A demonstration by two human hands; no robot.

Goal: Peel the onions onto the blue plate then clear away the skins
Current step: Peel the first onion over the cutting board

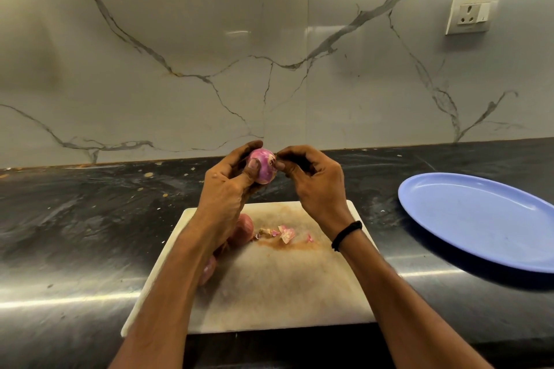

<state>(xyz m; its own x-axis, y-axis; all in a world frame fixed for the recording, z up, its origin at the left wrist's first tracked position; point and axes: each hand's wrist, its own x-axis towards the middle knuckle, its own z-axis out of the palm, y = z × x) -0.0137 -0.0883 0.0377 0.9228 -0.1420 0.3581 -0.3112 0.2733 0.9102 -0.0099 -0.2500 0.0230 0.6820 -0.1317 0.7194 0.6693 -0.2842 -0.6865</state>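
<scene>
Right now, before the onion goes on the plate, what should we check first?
1. Grip: left hand holds the onion firmly. Ok.
2. Peeling finished: right hand pinches the onion's end, where a dark bit shows. Not ok.
3. Onion's far side bare: hidden by fingers. Cannot tell.
4. Plate has room: nothing on it. Ok.
5. Skins cleared: they lie on the board. Not ok.
6. Other onions peeled: they lie on the board under the left arm, skins on. Not ok.
</scene>
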